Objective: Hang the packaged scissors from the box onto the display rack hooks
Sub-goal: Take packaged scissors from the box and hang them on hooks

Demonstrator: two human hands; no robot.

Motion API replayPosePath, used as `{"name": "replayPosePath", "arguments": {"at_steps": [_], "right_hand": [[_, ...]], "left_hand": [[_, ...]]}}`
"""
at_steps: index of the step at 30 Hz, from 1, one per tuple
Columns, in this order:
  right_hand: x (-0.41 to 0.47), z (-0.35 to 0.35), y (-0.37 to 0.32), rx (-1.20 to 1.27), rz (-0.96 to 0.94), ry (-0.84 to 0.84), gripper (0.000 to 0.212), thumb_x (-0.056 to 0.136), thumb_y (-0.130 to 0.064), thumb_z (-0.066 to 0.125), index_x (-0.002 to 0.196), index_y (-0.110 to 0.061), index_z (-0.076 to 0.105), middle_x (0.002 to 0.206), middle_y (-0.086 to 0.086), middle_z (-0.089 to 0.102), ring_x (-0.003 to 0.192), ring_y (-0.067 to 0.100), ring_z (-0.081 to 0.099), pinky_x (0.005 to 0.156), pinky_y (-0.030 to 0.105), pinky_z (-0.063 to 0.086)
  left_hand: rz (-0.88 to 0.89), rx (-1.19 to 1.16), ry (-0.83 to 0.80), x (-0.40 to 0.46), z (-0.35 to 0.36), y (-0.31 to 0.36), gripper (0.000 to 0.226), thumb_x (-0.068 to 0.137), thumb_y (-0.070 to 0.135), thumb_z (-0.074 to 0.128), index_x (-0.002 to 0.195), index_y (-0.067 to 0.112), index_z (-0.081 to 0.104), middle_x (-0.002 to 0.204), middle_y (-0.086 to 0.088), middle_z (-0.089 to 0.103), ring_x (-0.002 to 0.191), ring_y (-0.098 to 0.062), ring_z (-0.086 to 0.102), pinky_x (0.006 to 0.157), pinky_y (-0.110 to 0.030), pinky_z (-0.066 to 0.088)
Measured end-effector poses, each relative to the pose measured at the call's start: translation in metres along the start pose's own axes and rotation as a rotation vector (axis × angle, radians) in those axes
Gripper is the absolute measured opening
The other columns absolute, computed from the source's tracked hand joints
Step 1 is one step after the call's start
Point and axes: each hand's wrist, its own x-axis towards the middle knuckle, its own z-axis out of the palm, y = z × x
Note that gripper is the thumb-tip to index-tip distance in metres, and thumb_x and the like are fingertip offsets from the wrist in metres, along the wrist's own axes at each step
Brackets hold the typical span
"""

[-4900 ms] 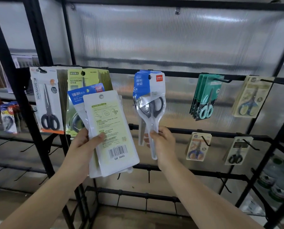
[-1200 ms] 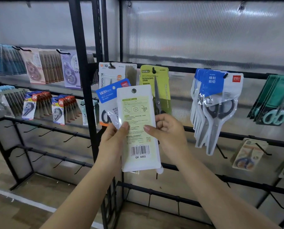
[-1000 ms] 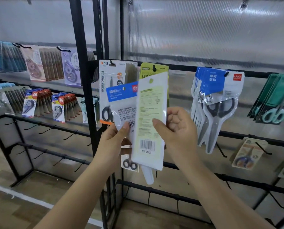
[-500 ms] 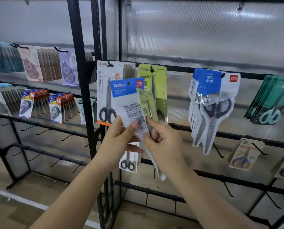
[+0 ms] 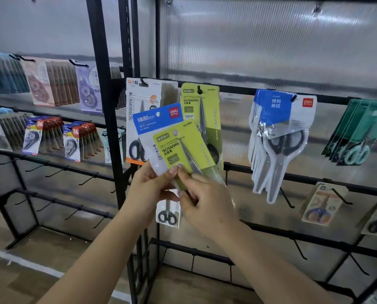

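Green scissors pack turned face-out before the rack.
Your right hand (image 5: 205, 200) pinches the green scissors pack (image 5: 183, 154), now showing its front, not its barcode; your left hand (image 5: 152, 185) grips the blue-topped pack (image 5: 156, 121) behind it.

We cannot see the lower half of the green scissors pack (image 5: 184, 150), which sits behind the right hand (image 5: 207, 202), nor the bottom of the blue-topped pack (image 5: 155, 128) behind the left hand (image 5: 149, 189). The teal packs (image 5: 358, 137) run off the right edge. The small print on every card is too fine to read.
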Motion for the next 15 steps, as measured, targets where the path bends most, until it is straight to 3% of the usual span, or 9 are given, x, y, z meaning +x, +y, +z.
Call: {"name": "replayPosePath", "arguments": {"at_steps": [4,7,10,12,15], "right_hand": [[0.006,-0.005,0.007,-0.095,-0.02,0.096,0.039,0.073,-0.021,0.053,0.108,-0.017,0.071,0.076,-0.002,0.053,0.068,0.016,0.054,0.049,0.024,0.047],[0.012,-0.017,0.014,-0.088,0.049,0.099,0.045,0.074,-0.018,0.063,0.119,-0.02,0.063,0.111,0.003,0.049,0.104,0.016,0.043,0.08,0.035,0.047],[0.018,-0.032,0.022,0.057,0.245,-0.152,0.071,0.084,-0.03,0.067,0.145,-0.031,0.031,0.136,-0.004,0.037,0.125,0.012,0.034,0.103,0.034,0.034],[0.023,-0.034,0.024,0.353,0.408,-0.23,0.083,0.082,-0.028,0.071,0.147,-0.037,0.02,0.136,-0.01,0.045,0.123,0.006,0.045,0.106,0.035,0.038],[0.026,-0.031,0.026,0.526,0.492,-0.154,0.084,0.08,-0.016,0.074,0.143,-0.041,0.025,0.121,-0.013,0.059,0.11,0.001,0.057,0.099,0.038,0.047]], "left_hand": [[-0.001,-0.023,0.03,0.008,0.002,0.0,0.018,0.087,0.006,0.055,0.102,0.014,0.06,0.079,0.0,0.071,0.06,-0.014,0.065,0.044,-0.023,0.05],[-0.008,-0.007,0.036,0.015,0.0,0.004,0.02,0.089,0.003,0.054,0.106,0.012,0.059,0.085,-0.002,0.071,0.062,-0.017,0.064,0.043,-0.024,0.048],[-0.011,0.013,0.03,0.021,-0.002,0.009,0.018,0.09,0.004,0.055,0.105,0.014,0.058,0.091,-0.002,0.073,0.065,-0.019,0.066,0.044,-0.024,0.049],[-0.009,0.011,0.029,0.023,-0.001,0.011,0.018,0.09,0.004,0.055,0.103,0.015,0.058,0.089,0.0,0.073,0.064,-0.018,0.066,0.044,-0.024,0.048],[-0.018,-0.024,0.042,0.025,0.002,0.009,0.016,0.091,0.007,0.054,0.103,0.016,0.058,0.083,0.0,0.073,0.061,-0.016,0.067,0.044,-0.023,0.048]]}}
